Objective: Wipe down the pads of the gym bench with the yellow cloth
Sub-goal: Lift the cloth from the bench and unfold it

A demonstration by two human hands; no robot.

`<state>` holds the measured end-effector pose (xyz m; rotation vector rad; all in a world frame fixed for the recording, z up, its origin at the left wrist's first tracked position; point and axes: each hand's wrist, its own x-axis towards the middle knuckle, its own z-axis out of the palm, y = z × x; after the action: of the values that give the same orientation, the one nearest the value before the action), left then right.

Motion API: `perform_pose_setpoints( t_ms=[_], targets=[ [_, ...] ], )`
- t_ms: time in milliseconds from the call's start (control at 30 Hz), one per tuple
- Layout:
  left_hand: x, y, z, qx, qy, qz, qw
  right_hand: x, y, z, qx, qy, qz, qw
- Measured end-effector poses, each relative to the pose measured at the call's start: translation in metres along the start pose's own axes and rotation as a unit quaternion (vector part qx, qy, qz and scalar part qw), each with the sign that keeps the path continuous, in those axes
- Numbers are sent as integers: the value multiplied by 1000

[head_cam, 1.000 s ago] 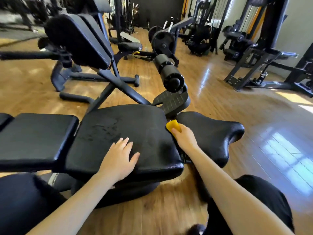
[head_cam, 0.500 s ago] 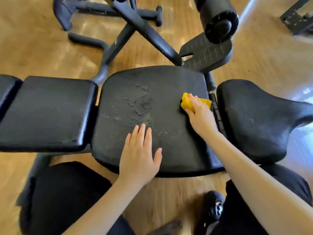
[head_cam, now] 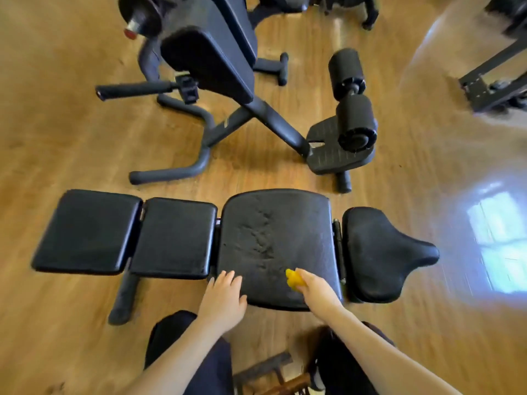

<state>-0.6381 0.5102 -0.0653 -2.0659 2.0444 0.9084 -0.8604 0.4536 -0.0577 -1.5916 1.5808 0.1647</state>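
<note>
Glossy wooden floor (head_cam: 71, 132), black gym bench (head_cam: 182, 238) across it. Right hand (head_cam: 315, 287) pinching yellow cloth (head_cam: 293, 278) on scuffed middle pad (head_cam: 273, 240); left hand (head_cam: 224, 297) flat, fingers spread, at near edge.

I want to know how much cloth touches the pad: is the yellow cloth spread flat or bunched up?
Bunched up. The yellow cloth shows as a small crumpled lump gripped by the right hand on the large pad.

Left hand (head_cam: 224, 295) flat; right hand (head_cam: 316, 289) curled, gripping.
</note>
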Motion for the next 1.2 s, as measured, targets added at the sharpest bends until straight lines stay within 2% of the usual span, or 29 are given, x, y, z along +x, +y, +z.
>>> perform_pose_setpoints(
  t_ms=[100, 200, 333, 433, 633, 833, 933, 1033, 1200],
  targets=[
    [-52, -25, -57, -46, 39, -38, 997, -43, -54, -25, 39, 5, -6, 999],
    [-96, -57, -100, -103, 51, -77, 990, -71, -101, -35, 192, -9, 20, 981],
    [-137, -100, -132, -197, 47, -142, 969, -84, -145, -35, 159, -12, -10, 987],
    [-158, -128, -143, -270, 31, -201, 941, -85, -170, -30, 101, -9, -26, 995],
    [-191, -169, -149, -361, 51, -284, 887, -66, -210, -22, 9, 5, -21, 1000],
    [-201, -197, -155, -401, 90, -359, 838, -27, -255, -10, -27, -68, -72, 995],
    [-196, -210, -166, -399, 110, -354, 839, -9, -280, -4, -12, -102, -75, 992],
    [-189, -231, -178, -397, 104, -352, 841, 3, -300, 2, 30, -96, -63, 993],
    [-182, -287, -191, -400, 76, -352, 843, 12, -328, 27, 6, -88, -37, 995]
  ],
)
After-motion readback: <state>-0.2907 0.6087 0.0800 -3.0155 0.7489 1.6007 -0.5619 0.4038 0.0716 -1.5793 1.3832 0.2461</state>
